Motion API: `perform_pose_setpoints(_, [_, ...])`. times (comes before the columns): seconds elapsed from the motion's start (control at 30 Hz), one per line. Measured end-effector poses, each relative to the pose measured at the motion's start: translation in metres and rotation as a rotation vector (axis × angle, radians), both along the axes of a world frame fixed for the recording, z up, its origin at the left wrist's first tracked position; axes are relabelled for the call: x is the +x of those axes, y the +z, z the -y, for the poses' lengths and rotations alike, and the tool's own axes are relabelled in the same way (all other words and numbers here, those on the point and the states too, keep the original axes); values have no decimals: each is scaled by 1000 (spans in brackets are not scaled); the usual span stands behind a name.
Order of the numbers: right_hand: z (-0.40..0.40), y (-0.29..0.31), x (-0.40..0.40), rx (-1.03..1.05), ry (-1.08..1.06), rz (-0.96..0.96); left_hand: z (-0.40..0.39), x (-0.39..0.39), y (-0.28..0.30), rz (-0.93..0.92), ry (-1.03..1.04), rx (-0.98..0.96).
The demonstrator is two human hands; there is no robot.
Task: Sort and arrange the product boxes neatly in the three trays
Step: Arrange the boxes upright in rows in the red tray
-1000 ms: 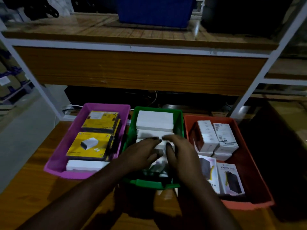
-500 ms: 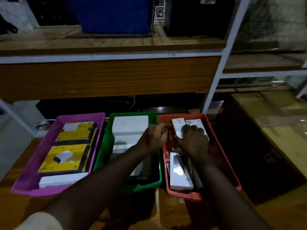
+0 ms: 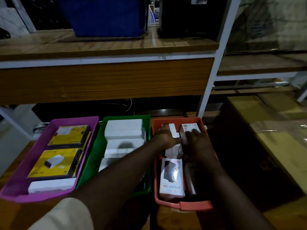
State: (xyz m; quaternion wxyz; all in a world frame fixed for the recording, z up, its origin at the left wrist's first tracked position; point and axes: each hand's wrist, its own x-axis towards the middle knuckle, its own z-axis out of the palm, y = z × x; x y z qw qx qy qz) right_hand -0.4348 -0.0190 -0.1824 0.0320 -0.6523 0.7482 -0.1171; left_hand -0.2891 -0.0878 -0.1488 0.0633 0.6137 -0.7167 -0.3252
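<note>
Three trays stand side by side on a wooden table: a purple tray with yellow boxes, a green tray with plain white boxes, and an orange tray with white boxes. Both my hands are inside the orange tray's far half. My left hand lies on a small white box, fingers around it. My right hand rests on the neighbouring labelled white box. A white "HALLEY 20K" box lies in the near half.
A wooden shelf board with white metal uprights overhangs behind the trays. A blue bin sits on the upper shelf. Large wrapped cartons stand close to the right of the orange tray.
Both hands left the green tray and moved right into the orange tray, settling on the two white boxes at its far end. The view swung right.
</note>
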Motion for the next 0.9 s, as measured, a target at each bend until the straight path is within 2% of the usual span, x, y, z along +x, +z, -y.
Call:
perform_pose_setpoints(0.07, [0,-5,0,7,6,20,0,-3,-1,-54,85,39])
perform_pose_setpoints(0.13, [1,-7,0,5,-1,-3,2,-2,-1,-280,211,102])
perform_pose_setpoints(0.2, [4,-7,1,42,-13,-32,4,3,-1,-547,273,288])
perform_pose_setpoints(0.27, [4,-5,5,90,-11,-44,5,8,-3,-647,276,436])
perform_pose_setpoints(0.33, [3,-4,10,122,-5,-46,6,7,-5,-543,253,406])
perform_pose_setpoints(0.43, [4,-2,13,128,-7,-82,-1,1,3,-217,159,201])
perform_pose_setpoints(0.47, [3,1,13,136,2,-108,-4,0,5,-160,113,170])
perform_pose_setpoints(0.57, [8,3,8,193,84,-170,-6,-2,-5,-130,49,163])
perform_pose_setpoints(0.7, [8,14,-10,228,163,-133,-6,0,-6,-192,16,189])
perform_pose_setpoints(0.8, [4,2,-16,154,166,-286,-2,0,-9,-168,-7,188])
perform_pose_setpoints(0.9, [7,-11,-17,213,150,-362,-1,0,-13,-107,-24,163])
